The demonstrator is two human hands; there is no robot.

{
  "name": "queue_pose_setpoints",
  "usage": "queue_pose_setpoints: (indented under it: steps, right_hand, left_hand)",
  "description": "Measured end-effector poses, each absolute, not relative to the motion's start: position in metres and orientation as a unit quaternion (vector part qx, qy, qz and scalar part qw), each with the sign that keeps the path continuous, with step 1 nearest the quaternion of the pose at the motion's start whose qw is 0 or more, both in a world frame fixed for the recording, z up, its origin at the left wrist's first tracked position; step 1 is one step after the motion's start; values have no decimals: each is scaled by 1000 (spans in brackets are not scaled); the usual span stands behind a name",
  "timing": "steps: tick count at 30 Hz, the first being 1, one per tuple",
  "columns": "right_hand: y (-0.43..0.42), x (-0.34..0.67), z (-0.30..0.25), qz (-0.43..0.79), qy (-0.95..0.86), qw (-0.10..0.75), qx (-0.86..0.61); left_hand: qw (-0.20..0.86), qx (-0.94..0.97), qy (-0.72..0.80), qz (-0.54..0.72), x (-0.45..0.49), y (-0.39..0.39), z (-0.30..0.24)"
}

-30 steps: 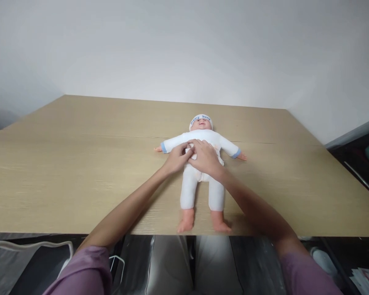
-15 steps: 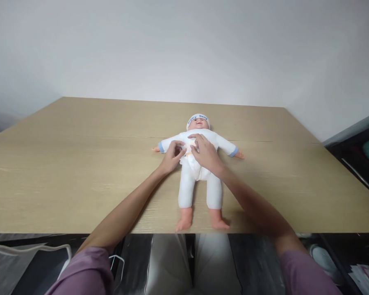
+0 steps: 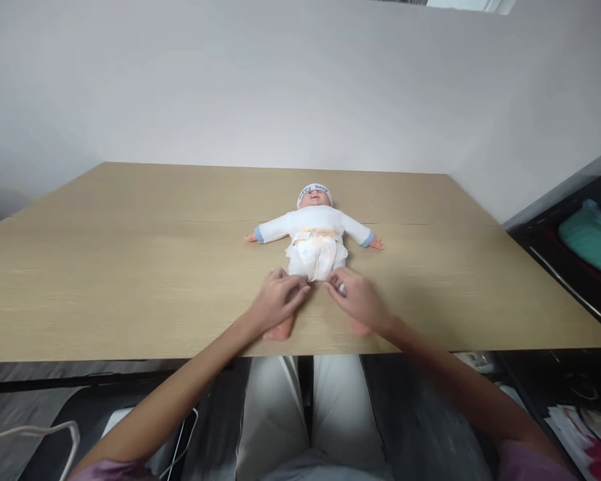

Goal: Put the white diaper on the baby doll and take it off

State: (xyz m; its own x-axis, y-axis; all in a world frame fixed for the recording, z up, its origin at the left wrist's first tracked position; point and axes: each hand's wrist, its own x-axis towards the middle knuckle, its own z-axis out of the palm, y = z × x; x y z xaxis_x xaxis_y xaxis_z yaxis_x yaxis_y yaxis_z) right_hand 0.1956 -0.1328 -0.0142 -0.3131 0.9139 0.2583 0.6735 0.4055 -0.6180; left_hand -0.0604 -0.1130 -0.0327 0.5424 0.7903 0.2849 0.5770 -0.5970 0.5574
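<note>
A baby doll [image 3: 314, 215] lies on its back on the table, arms spread and feet toward me. It has a white outfit with blue cuffs and a lettered white cap. A white diaper [image 3: 316, 255] with an orange-patterned waistband is around its hips. My left hand [image 3: 282, 298] is closed in a pinch at the diaper's lower edge on the left, over one doll leg. Opposite it, my right hand [image 3: 358, 298] pinches the same lower edge on the right, slightly blurred. Both hands hide most of the doll's legs; a foot [image 3: 280, 329] shows below my left hand.
The wooden table [image 3: 130, 267] reaches back to a pale wall [image 3: 280, 87]. At the right stands a dark shelf or case with a teal item [image 3: 591, 237] in it. White cables [image 3: 35, 434] and papers [image 3: 571, 427] lie below the table's front edge.
Both hands have moved from the diaper's waist down to its lower edge, toward me. The waistband now shows across the doll's belly. The camera view has shifted somewhat.
</note>
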Motion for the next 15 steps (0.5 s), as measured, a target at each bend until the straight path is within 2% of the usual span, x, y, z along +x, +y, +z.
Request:
queue_pose_setpoints:
  steps: [3,7,11,15]
  right_hand:
    - [-114,197,-14,199,-759,291,-548]
    - [-100,186,-15,154,-772,279,-550]
    - [-96,181,-32,108,-782,272,-551]
    - [-95,181,-43,89,-783,272,-552]
  left_hand:
    - [216,810,461,291,-54,-98,-33]
    - [200,798,508,256,-43,-74,-28]
    - [211,802,500,251,-41,-58,-31]
    - [162,818,469,289,-46,-54,-39]
